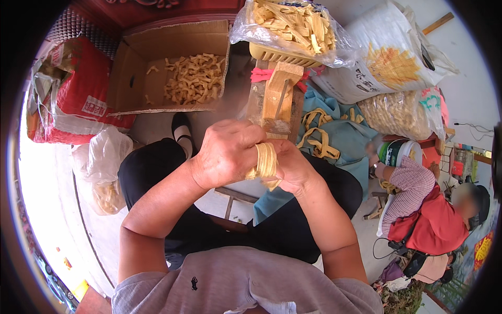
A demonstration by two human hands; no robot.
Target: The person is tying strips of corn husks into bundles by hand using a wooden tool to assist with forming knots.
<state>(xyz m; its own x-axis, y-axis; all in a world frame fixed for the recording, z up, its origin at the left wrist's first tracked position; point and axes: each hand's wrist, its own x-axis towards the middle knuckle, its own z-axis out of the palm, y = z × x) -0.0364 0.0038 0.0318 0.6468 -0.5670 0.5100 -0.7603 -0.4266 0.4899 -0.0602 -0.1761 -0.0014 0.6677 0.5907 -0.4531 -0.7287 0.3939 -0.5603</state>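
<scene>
Left hand [225, 153] and right hand [294, 168] pinch coiled pale-yellow strip [266, 160], seemingly unfinished; tan bow-shaped pieces [196, 83] in brown cardboard box [137, 65]; heaped yellow flat strips [294, 25] look unworked.

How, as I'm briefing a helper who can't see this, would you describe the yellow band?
Find the wooden block, upper middle of the picture. Just below, the left hand and right hand hold the yellow band. Its strands lie side by side, wrapped close, unlike the loose loops on the blue cloth.
</scene>
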